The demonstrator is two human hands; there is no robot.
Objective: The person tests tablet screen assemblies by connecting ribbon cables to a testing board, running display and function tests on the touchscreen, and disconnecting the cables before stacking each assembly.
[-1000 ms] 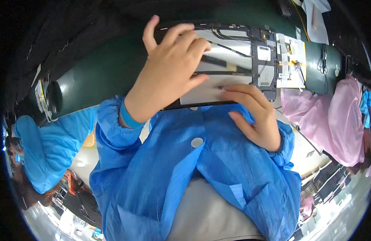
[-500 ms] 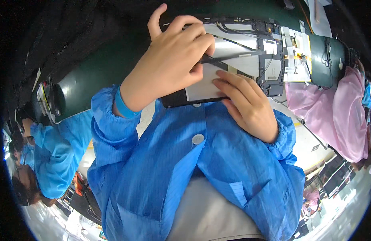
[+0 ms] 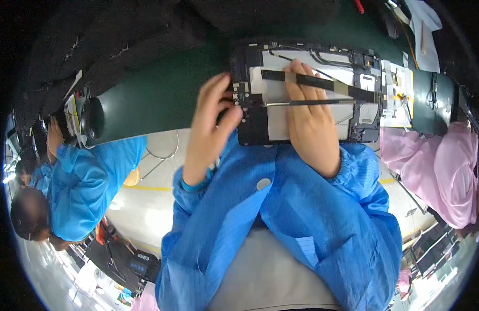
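Observation:
An opened tablet-like device (image 3: 256, 126) lies face down at the table's near edge, with pale battery panels and black cables showing inside. My right hand (image 3: 314, 127) rests flat on the panels, fingers stretched out toward the far side. A wide black flat cable (image 3: 348, 91) runs lengthwise and appears to cross over its fingers. Lower down, a thinner dark strip (image 3: 276, 103) also spans the panels. At the device's left edge is my left hand (image 3: 211, 119), slightly blurred, thumb and fingers apart, with nothing visible in it; whether its fingertips touch the edge is unclear.
Right of the device lies a white sheet (image 3: 403, 114) bearing small parts. A coiled black cable (image 3: 432, 90) is beyond it on the green table (image 3: 146, 111). A co-worker in a blue smock (image 3: 84, 192) sits to the left, and a pink sleeve (image 3: 431, 171) shows at right.
My left hand has come off the cable over the panels and moved to the device's left edge. The right hand has slid farther onto the panels and flattened. The view has shifted.

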